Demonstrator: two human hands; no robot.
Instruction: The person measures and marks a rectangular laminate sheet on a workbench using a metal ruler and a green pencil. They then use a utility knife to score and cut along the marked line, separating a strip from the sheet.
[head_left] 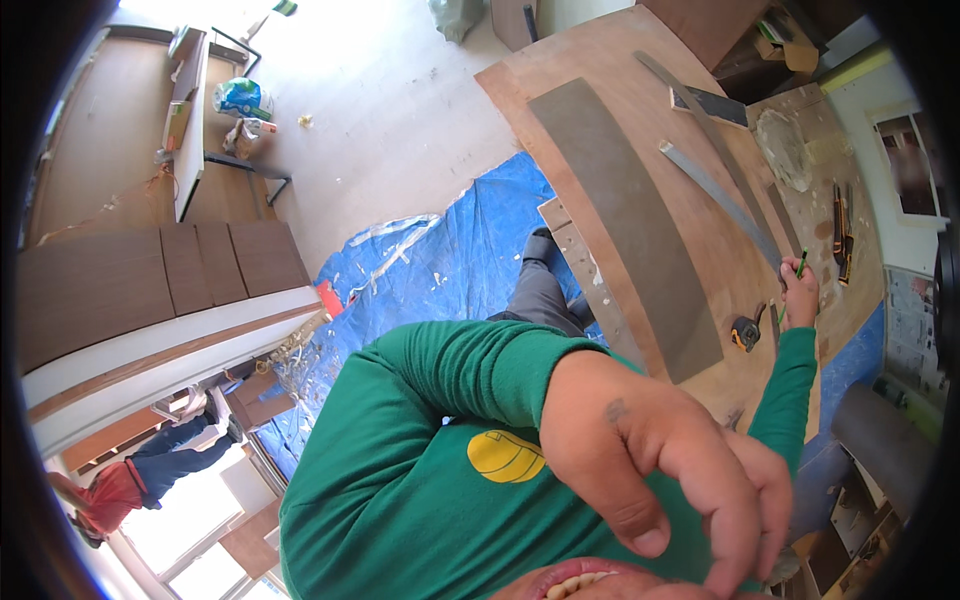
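Note:
My left hand [665,450] is raised in front of my face, its fingers loosely bent and apart with nothing in them. One fingertip reaches the face at the lower edge. Out to the right, my right hand [798,297] grips a slim green pencil [803,262] over a wooden board [560,65]. Beside that hand lies the near end of a straight metal ruler [715,190]. A wide grey-brown strip [630,220] lies along the board, and a narrower dark strip [705,125] extends beyond the ruler. A tape measure [745,333] rests left of my right hand.
Utility knives [840,235] lie at the right on a stained board. Blue sheeting [420,265] covers floor around my feet. Brown cabinets [150,290] and a packet [240,98] are at left. Another person in a red top [108,498] is at lower left.

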